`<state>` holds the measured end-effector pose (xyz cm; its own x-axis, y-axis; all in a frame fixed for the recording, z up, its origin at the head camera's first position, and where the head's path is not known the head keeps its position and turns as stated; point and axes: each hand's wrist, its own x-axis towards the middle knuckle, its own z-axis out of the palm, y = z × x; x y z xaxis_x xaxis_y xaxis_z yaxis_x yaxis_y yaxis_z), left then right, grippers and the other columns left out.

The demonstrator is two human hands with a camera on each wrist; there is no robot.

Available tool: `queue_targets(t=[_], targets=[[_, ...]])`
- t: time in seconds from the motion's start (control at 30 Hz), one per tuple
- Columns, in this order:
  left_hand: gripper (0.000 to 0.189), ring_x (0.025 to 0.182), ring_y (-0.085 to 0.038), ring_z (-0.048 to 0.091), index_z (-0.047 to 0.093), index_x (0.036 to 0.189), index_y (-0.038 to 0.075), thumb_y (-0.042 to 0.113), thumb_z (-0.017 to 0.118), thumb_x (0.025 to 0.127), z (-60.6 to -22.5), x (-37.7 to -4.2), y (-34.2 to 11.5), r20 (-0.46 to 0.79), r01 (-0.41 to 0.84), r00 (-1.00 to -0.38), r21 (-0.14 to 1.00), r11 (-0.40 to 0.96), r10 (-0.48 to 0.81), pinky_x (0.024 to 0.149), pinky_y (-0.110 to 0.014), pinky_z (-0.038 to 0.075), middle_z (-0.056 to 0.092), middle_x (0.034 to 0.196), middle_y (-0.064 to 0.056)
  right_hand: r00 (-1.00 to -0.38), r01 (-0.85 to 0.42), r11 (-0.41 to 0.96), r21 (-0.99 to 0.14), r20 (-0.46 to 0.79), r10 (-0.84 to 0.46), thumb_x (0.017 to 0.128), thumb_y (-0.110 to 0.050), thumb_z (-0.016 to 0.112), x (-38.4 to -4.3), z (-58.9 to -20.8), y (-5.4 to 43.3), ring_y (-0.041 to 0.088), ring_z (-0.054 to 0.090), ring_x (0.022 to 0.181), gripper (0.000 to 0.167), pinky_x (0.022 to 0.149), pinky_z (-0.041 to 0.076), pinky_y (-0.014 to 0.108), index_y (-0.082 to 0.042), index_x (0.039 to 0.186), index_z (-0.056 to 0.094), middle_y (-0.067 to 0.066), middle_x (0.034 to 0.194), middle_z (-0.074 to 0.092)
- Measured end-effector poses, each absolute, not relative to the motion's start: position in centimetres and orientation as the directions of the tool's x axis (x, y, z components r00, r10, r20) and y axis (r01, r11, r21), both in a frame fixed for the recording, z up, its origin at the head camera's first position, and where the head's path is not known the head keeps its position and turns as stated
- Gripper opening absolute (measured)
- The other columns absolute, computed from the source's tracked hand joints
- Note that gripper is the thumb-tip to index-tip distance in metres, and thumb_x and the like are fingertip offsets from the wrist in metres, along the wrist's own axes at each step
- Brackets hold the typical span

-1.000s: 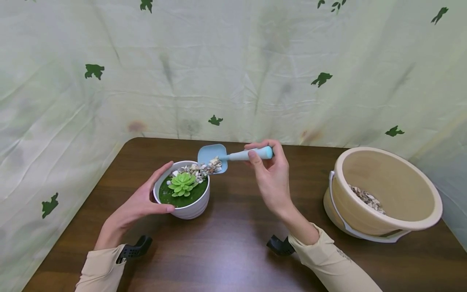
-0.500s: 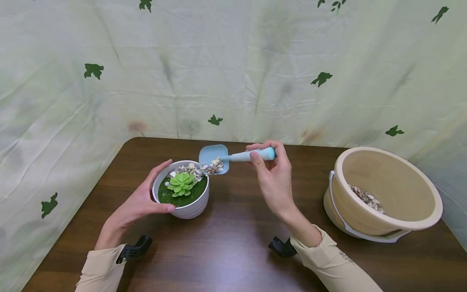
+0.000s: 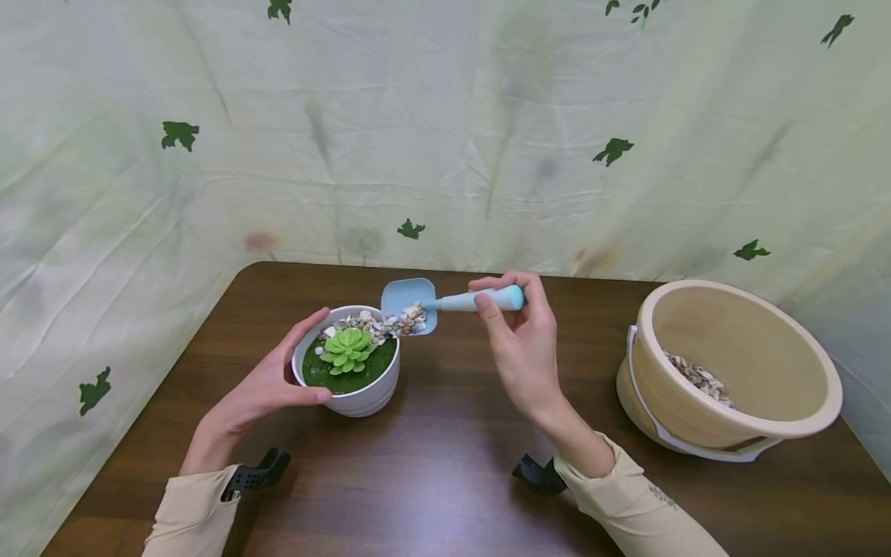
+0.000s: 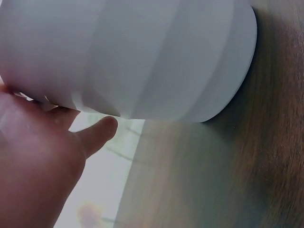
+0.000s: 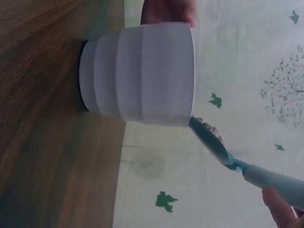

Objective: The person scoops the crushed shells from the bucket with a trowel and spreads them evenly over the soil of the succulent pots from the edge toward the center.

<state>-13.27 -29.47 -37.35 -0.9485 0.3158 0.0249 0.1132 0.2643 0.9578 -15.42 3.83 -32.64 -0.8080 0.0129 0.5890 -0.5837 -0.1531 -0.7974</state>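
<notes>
A white ribbed flowerpot (image 3: 365, 400) stands upright on the table, holding a green succulent (image 3: 347, 350) on a green mossy surface. My left hand (image 3: 261, 387) grips the pot's left side, thumb in front and fingers behind. My right hand (image 3: 524, 340) holds the handle of a light blue shovel (image 3: 407, 292). Small pebbles or shell bits (image 3: 412, 319) lie on its blade, and more of them cover the back right of the pot's surface. In the right wrist view the shovel tip (image 5: 195, 124) meets the pot's rim, with the handle raised.
A beige bucket (image 3: 640, 402) with a pale handle stands at the right, with more pebbles (image 3: 699, 379) in its bottom. The brown wooden table (image 3: 431, 480) ends at a hanging cloth (image 3: 445, 139) with green leaf shapes behind and at the left.
The shovel and my right hand have shifted very slightly right and down. The left hand's hold on the flowerpot looks the same.
</notes>
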Motion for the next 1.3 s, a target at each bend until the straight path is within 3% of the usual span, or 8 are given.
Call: queue_targets(t=[0.17, 0.37, 0.7, 0.9, 1.03, 1.3], targets=[[0.106, 0.128, -0.024, 0.035, 0.022, 0.156, 0.031, 0.002, 0.082, 0.073, -37.52, -13.5, -29.39, 0.062, 0.153, -0.954, 0.942, 0.299, 0.294, 0.094, -0.02, 0.036, 0.029, 0.15, -0.007, -0.802, -0.591, -0.156, -0.791, 0.597, 0.013, 0.094, 0.001, 0.063, -15.18, -32.54, 3.63, 0.031, 0.064, 0.098, 0.02, 0.087, 0.052, 0.042, 0.004, 0.107, 0.047, 0.021, 0.111, 0.064], [0.104, 0.129, -0.029, 0.032, 0.024, 0.156, 0.029, 0.01, 0.085, 0.073, -37.51, -13.32, -29.15, 0.057, 0.17, -0.957, 0.904, 0.393, 0.284, 0.093, -0.019, 0.035, 0.024, 0.151, -0.006, -0.789, -0.61, -0.129, -0.782, 0.614, 0.016, 0.093, 0.0, 0.064, -15.3, -32.86, 3.45, 0.028, 0.065, 0.097, 0.021, 0.087, 0.052, 0.041, 0.003, 0.107, 0.048, 0.015, 0.11, 0.066], [0.101, 0.128, -0.026, 0.036, 0.022, 0.157, 0.024, 0.003, 0.079, 0.077, -37.32, -13.15, -29.24, 0.027, 0.115, -0.947, 0.959, 0.259, 0.321, 0.093, -0.019, 0.039, 0.025, 0.152, -0.009, -0.784, -0.618, -0.122, -0.776, 0.621, 0.02, 0.093, 0.0, 0.065, -15.16, -32.66, 3.45, 0.028, 0.065, 0.096, 0.022, 0.085, 0.053, 0.04, 0.002, 0.107, 0.049, 0.015, 0.109, 0.067], [0.107, 0.13, -0.025, 0.033, 0.022, 0.156, 0.031, 0.006, 0.084, 0.072, -37.42, -13.4, -29.05, 0.069, 0.173, -0.954, 0.921, 0.348, 0.292, 0.094, -0.02, 0.036, 0.027, 0.151, -0.006, -0.775, -0.629, -0.112, -0.769, 0.631, 0.018, 0.093, 0.001, 0.065, -15.05, -32.52, 3.5, 0.028, 0.065, 0.096, 0.021, 0.083, 0.053, 0.036, 0.002, 0.106, 0.049, 0.014, 0.109, 0.067], [0.107, 0.13, -0.028, 0.031, 0.024, 0.156, 0.029, 0.01, 0.086, 0.071, -37.44, -13.4, -28.92, 0.084, 0.201, -0.953, 0.894, 0.4, 0.292, 0.094, -0.02, 0.034, 0.025, 0.151, -0.005, -0.771, -0.635, -0.106, -0.765, 0.637, 0.019, 0.092, 0.001, 0.065, -14.99, -32.43, 3.43, 0.028, 0.065, 0.095, 0.021, 0.078, 0.052, 0.03, 0.002, 0.106, 0.049, 0.015, 0.109, 0.067], [0.102, 0.129, -0.03, 0.033, 0.019, 0.158, 0.024, 0.003, 0.078, 0.078, -37.35, -13.21, -29.12, 0.02, 0.111, -0.943, 0.96, 0.255, 0.333, 0.092, -0.021, 0.042, 0.021, 0.154, -0.009, -0.762, -0.646, -0.089, -0.758, 0.647, 0.017, 0.092, 0.001, 0.065, -14.87, -32.46, 3.28, 0.027, 0.064, 0.094, 0.021, 0.076, 0.052, 0.028, 0.002, 0.106, 0.049, 0.012, 0.11, 0.068]])
